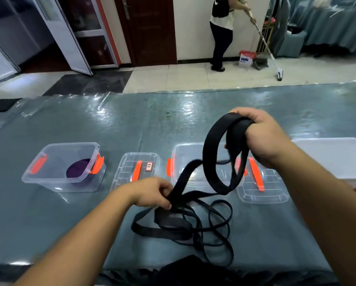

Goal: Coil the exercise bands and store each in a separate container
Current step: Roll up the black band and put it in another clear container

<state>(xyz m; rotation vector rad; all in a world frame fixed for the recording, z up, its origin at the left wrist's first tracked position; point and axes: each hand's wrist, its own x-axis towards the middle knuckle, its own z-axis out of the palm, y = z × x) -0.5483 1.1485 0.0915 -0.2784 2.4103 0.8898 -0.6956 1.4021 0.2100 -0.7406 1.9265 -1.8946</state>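
On glossy teal plastic-covered table, tiled room: wide black elastic exercise band looping.
Right hand is gripping its coils; left hand is pinching its strand.

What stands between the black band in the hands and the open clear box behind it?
Nothing visible. The black exercise band hangs from the right hand directly before the lidless clear plastic box; its lid lies alongside. The left hand pinches a lower strand.

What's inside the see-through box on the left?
Inside the left box sits one purple band, rolled into a coil on the bottom. Its lid is off. The box's near rim and orange latch cover part of the coil, so anything underneath it stays hidden.
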